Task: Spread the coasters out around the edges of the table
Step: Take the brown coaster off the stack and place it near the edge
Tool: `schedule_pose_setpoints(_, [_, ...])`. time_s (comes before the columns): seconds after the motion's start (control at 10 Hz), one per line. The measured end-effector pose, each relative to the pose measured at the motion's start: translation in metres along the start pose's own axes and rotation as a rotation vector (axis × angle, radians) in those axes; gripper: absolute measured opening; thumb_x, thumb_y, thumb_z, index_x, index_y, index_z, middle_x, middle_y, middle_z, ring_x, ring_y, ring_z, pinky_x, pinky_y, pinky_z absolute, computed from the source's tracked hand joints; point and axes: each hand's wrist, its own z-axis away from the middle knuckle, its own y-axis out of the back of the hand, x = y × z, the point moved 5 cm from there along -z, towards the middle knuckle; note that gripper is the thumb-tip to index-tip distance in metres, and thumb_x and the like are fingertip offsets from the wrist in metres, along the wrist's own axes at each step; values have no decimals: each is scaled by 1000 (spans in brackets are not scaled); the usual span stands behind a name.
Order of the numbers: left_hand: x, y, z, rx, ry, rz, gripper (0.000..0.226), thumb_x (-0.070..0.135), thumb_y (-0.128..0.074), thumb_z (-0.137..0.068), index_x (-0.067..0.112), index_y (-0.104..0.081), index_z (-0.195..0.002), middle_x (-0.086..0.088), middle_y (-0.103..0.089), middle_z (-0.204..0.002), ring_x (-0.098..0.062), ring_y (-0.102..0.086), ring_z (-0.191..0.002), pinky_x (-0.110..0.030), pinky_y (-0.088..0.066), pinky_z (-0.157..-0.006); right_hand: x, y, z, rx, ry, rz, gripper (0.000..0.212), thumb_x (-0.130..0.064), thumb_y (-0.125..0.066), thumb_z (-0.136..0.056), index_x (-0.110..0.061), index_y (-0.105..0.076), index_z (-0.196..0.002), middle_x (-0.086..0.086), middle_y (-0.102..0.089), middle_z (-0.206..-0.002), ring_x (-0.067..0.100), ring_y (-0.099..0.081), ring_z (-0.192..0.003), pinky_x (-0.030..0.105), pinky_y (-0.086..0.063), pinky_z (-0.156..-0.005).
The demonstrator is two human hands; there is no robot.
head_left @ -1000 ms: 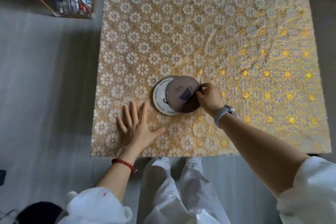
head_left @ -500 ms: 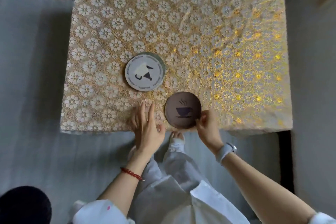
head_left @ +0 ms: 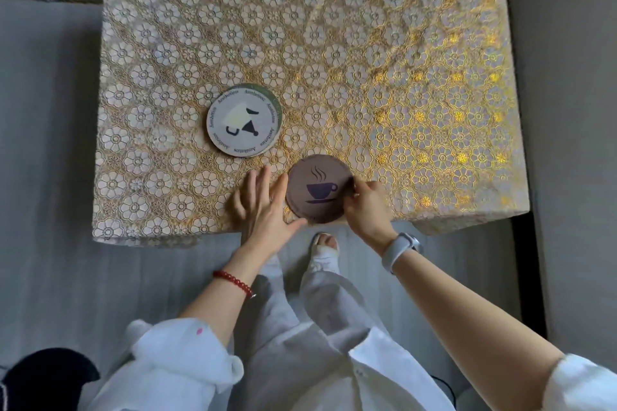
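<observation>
Two coaster groups are seen on the table [head_left: 334, 27], which is covered by a gold and white floral lace cloth. A brown coaster [head_left: 317, 188], printed with a dark steaming cup, lies flat just inside the near edge of the table, roughly at its middle. It is pinched at its right rim by the fingers of the right hand [head_left: 365, 207], which is closed on that rim; a pale watch [head_left: 400, 248] is worn on that wrist. The left hand [head_left: 263, 207] is laid flat on the cloth just left of the brown coaster, fingers spread wide and nothing held; its thumb reaches under the coaster's near-left rim, though whether it is touched cannot be told. A red bead bracelet [head_left: 233, 282] is worn on the left wrist.

Farther in and to the left, apart from the brown one, a white coaster [head_left: 242, 122] with a cup picture and lettering round its rim is set on top of at least one other coaster, whose greenish edge shows at the upper right. White sleeves and pale trousers are seen below the table edge, over a grey floor [head_left: 43, 177].
</observation>
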Motion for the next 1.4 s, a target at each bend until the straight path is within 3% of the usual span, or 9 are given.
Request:
schedule_pose_setpoints(0.4, [2, 6, -9, -28, 30, -18, 90, 49, -66, -73, 28, -14, -143, -7, 0, -156, -29, 6, -141, -61, -7, -109, -8, 8, 0, -6, 13, -105, 37, 1, -34, -88, -3, -45, -123, 22, -46, -118, 31, -36, -115, 35, -33, -95])
schedule_pose_setpoints(0.5, [3, 4, -9, -41, 26, -16, 91, 49, -65, -74, 28, -11, -144, -7, 5, -156, -29, 10, -142, -60, -4, -109, -5, 5, -3, 6, 24, -76, 36, 6, -34, -83, 0, -49, -115, 23, -51, -111, 32, -38, -110, 26, -28, -78])
schedule_pose_setpoints(0.6, [3, 3, -9, -59, 30, -12, 91, 48, -64, -76, 28, -8, -144, -7, 8, -156, -29, 14, -142, -61, -2, -109, -3, 4, -3, 8, 14, -52, 36, 4, -35, -84, -1, -49, -116, 22, -49, -114, 32, -39, -108, 25, -28, -78])
schedule_pose_setpoints(0.7, [4, 3, -9, -74, 32, -13, 90, 46, -63, -77, 28, -6, -144, -7, 10, -156, -30, 16, -141, -60, 0, -110, -2, 4, -1, 12, 13, -35, 35, 0, -36, -86, -5, -46, -120, 19, -43, -117, 33, -42, -107, 36, -38, -89])
schedule_pose_setpoints(0.8, [4, 4, -10, -78, 34, -22, 89, 47, -62, -78, 28, -6, -144, -7, 10, -156, -30, 16, -141, -60, -1, -110, -2, 2, 0, 13, 18, -31, 36, -3, -36, -87, -7, -45, -121, 17, -43, -116, 32, -44, -105, 39, -42, -87])
schedule_pose_setpoints(1.0, [5, 4, -12, -85, 47, -21, 89, 46, -62, -78, 30, -6, -144, -7, 8, -156, -31, 15, -141, -61, -1, -110, -3, 3, -1, -15, 19, -57, 40, -1, -37, -86, -7, -41, -125, 19, -41, -118, 34, -42, -108, 44, -40, -96])
schedule_pose_setpoints(1.2, [5, 3, -12, -84, 53, -33, 89, 46, -62, -78, 30, -5, -144, -7, 9, -155, -31, 15, -141, -60, 0, -110, -2, 2, 0, -28, 39, -27, 40, -2, -36, -86, -8, -40, -126, 18, -41, -118, 34, -42, -108, 43, -41, -95])
schedule_pose_setpoints(1.3, [6, 2, -12, -91, 62, -40, 90, 46, -61, -78, 31, -2, -144, -7, 11, -155, -30, 17, -141, -61, 0, -110, -1, 2, 2, -27, 49, 129, 47, -8, -45, -83, -10, -35, -129, 18, -41, -121, 35, -42, -110, 45, -46, -84])
schedule_pose_setpoints(1.4, [5, 1, -12, -99, 67, -49, 90, 46, -60, -78, 31, 0, -144, -6, 12, -155, -30, 18, -140, -61, 0, -110, -2, 0, 3, -25, 52, 238, 55, -15, -52, -81, -10, -30, -131, 18, -39, -123, 35, -38, -113, 46, -45, -84])
